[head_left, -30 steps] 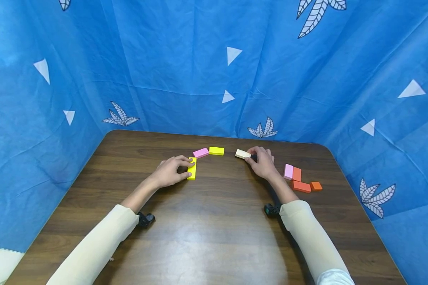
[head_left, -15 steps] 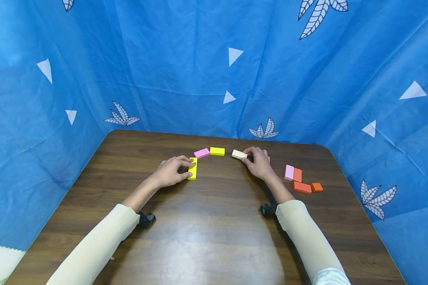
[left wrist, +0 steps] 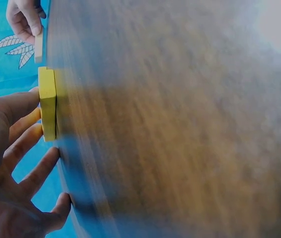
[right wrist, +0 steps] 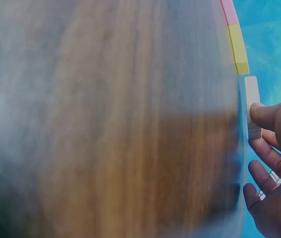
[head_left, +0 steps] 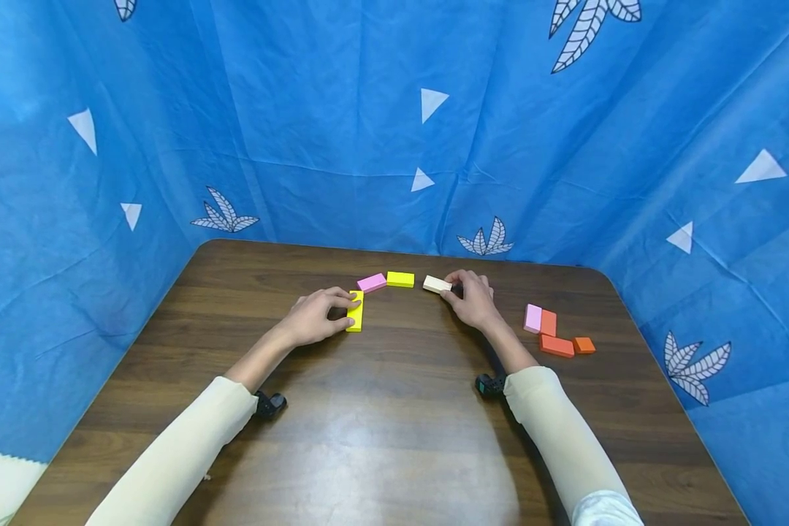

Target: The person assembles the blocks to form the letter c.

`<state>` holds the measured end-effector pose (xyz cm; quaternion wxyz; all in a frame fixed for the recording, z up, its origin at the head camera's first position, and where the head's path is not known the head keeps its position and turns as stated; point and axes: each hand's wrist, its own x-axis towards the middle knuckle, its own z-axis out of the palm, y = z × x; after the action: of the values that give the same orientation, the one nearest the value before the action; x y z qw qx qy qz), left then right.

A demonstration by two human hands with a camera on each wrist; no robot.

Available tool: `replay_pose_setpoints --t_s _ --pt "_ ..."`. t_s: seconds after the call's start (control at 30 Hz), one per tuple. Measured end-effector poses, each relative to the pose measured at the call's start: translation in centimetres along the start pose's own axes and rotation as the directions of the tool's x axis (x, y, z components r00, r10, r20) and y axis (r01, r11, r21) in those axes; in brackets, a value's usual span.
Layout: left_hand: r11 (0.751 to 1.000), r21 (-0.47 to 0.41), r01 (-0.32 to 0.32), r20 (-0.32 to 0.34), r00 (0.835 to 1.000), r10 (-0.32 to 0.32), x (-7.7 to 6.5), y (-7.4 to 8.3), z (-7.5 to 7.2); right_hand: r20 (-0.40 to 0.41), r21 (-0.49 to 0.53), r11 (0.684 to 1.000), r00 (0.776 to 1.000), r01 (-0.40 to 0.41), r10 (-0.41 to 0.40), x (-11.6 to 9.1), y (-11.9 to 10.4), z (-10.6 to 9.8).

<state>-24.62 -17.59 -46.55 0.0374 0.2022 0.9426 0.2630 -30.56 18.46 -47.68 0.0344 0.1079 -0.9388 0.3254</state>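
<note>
My left hand point(head_left: 313, 315) holds a yellow block point(head_left: 355, 321) lying flat on the table, its thumb toward the near end and fingertips toward the far end. In the left wrist view the same yellow block point(left wrist: 47, 106) shows with the thumb and fingers against it, two other fingers spread. My right hand point(head_left: 473, 301) pinches a cream block point(head_left: 437, 284) by its right end. The right wrist view shows thumb and forefinger on the cream block point(right wrist: 252, 94). Left of it, a short gap away, lies another yellow block point(head_left: 400, 279), with a pink block point(head_left: 371, 283) at its left end.
On the right of the wooden table point(head_left: 368, 409) lie a light pink block point(head_left: 532, 318), two red blocks, one upright in direction point(head_left: 549, 322) and one crosswise point(head_left: 556, 345), and a small orange block point(head_left: 584, 345). A blue patterned curtain point(head_left: 315, 131) stands behind the table and along both sides.
My right hand has moved left with the cream block, narrowing the gap to the far yellow block. The left hand has stayed on its yellow block.
</note>
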Motion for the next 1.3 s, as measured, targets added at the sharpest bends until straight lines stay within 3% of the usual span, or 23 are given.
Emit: replay_pose_setpoints --t_s 1.3 --pt "1.0 -0.002 -0.015 -0.008 1.0 0.015 0.1 -0.3 0.2 0.023 -0.035 0.999 1.0 -0.015 0.015 1.2 -1.0 1.6"
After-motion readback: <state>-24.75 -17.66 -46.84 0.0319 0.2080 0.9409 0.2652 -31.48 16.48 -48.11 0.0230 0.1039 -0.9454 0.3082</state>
